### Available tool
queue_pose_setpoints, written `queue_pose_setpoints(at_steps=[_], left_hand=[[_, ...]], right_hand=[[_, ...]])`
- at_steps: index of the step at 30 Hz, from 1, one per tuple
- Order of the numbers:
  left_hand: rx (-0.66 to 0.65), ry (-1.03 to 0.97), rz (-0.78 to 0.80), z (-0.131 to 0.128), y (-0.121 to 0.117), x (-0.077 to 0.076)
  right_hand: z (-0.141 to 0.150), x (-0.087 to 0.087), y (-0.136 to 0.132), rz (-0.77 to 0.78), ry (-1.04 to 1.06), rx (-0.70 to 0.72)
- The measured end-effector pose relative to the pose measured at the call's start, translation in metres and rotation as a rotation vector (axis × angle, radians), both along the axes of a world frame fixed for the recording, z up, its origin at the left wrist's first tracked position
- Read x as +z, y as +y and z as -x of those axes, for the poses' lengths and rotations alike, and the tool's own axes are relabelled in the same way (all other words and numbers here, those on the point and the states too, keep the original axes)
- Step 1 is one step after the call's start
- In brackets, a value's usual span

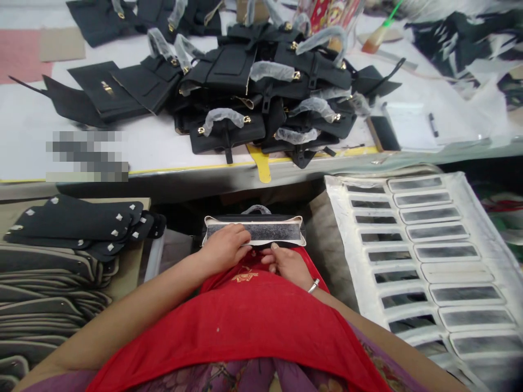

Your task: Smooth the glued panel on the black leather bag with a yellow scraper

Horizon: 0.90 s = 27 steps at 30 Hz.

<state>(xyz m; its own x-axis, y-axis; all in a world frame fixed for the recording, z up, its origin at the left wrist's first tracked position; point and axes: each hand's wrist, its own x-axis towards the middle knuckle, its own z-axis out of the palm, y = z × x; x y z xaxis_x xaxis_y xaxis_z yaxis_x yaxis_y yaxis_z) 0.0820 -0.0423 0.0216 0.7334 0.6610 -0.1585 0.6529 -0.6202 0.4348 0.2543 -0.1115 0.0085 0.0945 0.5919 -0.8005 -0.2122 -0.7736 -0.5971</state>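
Observation:
A black handbag (254, 216) lies on the red apron at my lap, with its pale-edged rectangular side and dark speckled panel (275, 232) facing up. A plastic-wrapped handle shows at its far edge. My left hand (226, 247) grips the bag's near left part, fingers together over the panel and thumb at the near edge. At the near right edge, my right hand (289, 265) pinches the rim with its thumb, the other fingers curled beneath. What lies under the fingertips is partly hidden.
Black handbags (229, 130) with wrapped handles crowd the white table (159, 155). Stacked black bag pieces (69, 220) are at left. To the right leans a white board (368, 261) with rows of dark-centred oblong pieces. A glue bottle (373, 41) and a notepad (411, 125) are on the table.

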Motion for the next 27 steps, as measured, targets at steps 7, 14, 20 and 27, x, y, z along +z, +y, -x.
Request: queue_pose_setpoints(at_steps=[7,14,20,27], left_hand=[[0.1,0.027,0.037,-0.008,-0.002,0.002],[0.105,0.045,0.02,-0.008,0.002,0.002],[0.087,0.022,0.048,-0.004,0.007,0.003],[0.113,0.041,-0.003,0.033,0.015,0.008]], right_hand=[[0.016,0.004,0.004,0.018,0.012,0.004],[0.032,-0.001,0.012,0.017,0.088,0.069],[0.045,0.0,0.019,0.027,0.136,0.123],[0.048,0.009,0.029,0.108,0.048,0.084]])
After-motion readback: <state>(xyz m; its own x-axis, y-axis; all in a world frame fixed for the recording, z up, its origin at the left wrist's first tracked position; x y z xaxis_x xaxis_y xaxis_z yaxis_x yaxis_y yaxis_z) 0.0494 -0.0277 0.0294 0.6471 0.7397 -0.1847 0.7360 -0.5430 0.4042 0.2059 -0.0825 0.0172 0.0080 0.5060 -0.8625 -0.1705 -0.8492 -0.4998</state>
